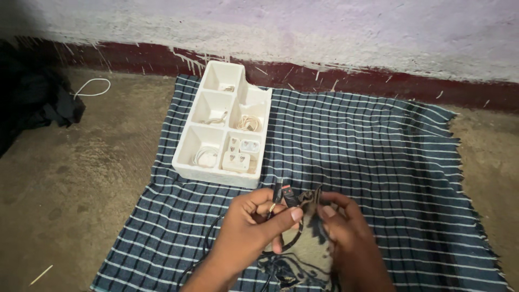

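Far out past our left hand [254,230], a loose white cable loop [91,86] lies on the bare concrete floor [70,189]. Just ahead of that hand stands the white foam compartment tray [186,146], its cells already holding coiled white cables [205,156] and white plug adapters [240,154]. Our left hand pinches a thin black cable [280,196] by its connector end, thumb pressed over; the slack trails beneath our wrist, still unsorted. Our right hand [348,238] curls closed around a dark cloth pouch [311,246] over the blue striped cloth [378,157].
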